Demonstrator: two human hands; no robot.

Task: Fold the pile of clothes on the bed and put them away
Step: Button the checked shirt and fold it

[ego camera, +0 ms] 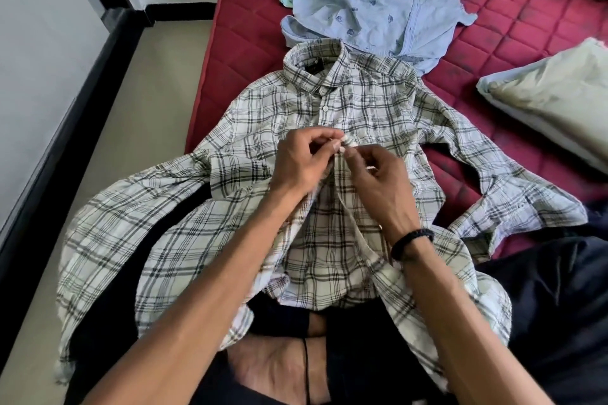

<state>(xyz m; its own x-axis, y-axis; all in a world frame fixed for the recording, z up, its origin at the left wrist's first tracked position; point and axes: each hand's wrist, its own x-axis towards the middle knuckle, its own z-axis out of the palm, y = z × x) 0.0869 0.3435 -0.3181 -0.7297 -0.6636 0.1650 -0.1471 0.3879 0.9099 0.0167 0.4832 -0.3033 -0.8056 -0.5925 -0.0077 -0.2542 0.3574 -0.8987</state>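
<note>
1. Nearest, the person sits cross-legged at the bed's edge, and the plaid shirt is draped over the lap with its hem at 6 o'clock.

2. Just beyond, both hands meet on the shirt's front opening, at about mid-chest. The left hand pinches one edge of the placket and the right hand, a dark band at its wrist, pinches the other. The fingertips nearly touch, with a button apparently between them. Each grip is closed on the shirt's cloth, neither one slack.

3. The relation that matters: the shirt's long axis runs from 6 to 12 o'clock, collar away from the person. The placket lies straight along that line, directly under the two grips. The next buttons lie toward 6 o'clock, below the hands, and are equally near to either one. Above, toward the collar, a button looks already fastened.

4. Sleeves spread to 9 and 3 o'clock, the left one hanging off the bed over the floor.

5. Farther, at 12 o'clock, a crumpled light blue shirt lies on the red mattress, touching the plaid collar. It is still unfolded.

6. Off at 2 o'clock rests a pale pillow.
</note>
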